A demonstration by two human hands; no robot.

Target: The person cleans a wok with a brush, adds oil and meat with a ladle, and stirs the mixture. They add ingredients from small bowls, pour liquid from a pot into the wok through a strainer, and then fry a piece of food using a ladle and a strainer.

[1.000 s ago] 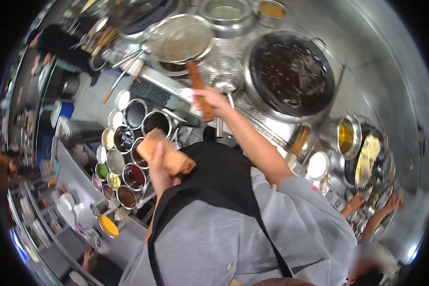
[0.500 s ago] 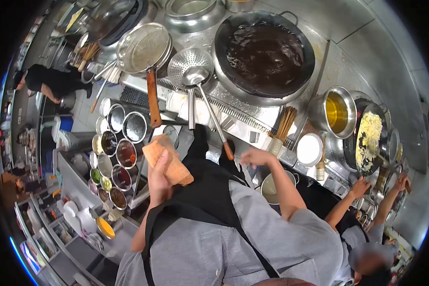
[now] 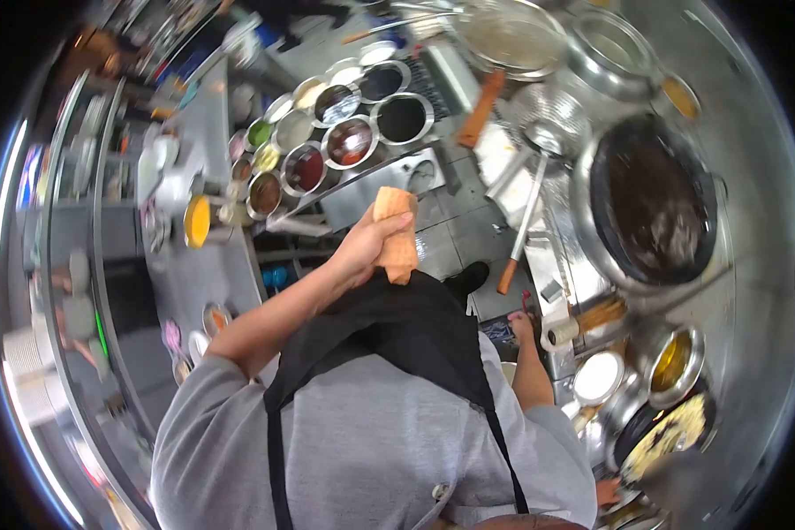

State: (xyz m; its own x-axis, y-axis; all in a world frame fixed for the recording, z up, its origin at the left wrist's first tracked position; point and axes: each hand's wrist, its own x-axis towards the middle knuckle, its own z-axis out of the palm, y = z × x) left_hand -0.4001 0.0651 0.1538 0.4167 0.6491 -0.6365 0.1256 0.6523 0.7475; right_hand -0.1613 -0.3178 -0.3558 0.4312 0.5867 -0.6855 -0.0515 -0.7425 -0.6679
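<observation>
An orange-tan folded cloth is gripped in my left hand, in front of the black apron. My thumb lies across it. Lower and to the right, my right hand hangs beside the stove's front edge; it is small and blurred, and its fingers cannot be made out. Above and between the hands, a ladle with a wooden handle rests with its bowl on a perforated skimmer. Metal sauce containers stand beyond my left hand.
A large wok of dark liquid sits on the stove at the right. Nearby are a pot of yellow oil, a white bowl and a wok with yellow food. A steel counter and shelves stand at the left.
The view has swung left, toward the sauce containers and counter. My left hand still holds the cloth, now more upright. My right hand has dropped lower beside the stove.
</observation>
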